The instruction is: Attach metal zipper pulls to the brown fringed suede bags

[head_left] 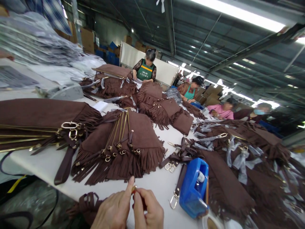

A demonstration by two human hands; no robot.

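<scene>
My left hand (113,208) and my right hand (149,206) meet at the near edge of the white table. Their fingertips pinch a small gold-coloured metal piece (134,189), mostly hidden by the fingers, so its exact kind does not show. Just beyond them lies a fan of brown fringed bags (143,133) with gold zips and rings. Beside my left hand, more brown fringe (87,203) hangs at the table edge. To the right of my hands stands a blue tape dispenser (194,187), with a brown strap (180,181) and its gold clasp against its left side.
Brown bag pieces (43,117) are stacked at the left. A heap of fringed bags with plastic-wrapped hardware (238,165) covers the right side. Several co-workers sit around the table, one in a green apron (145,70). A tape roll (211,221) lies near the dispenser.
</scene>
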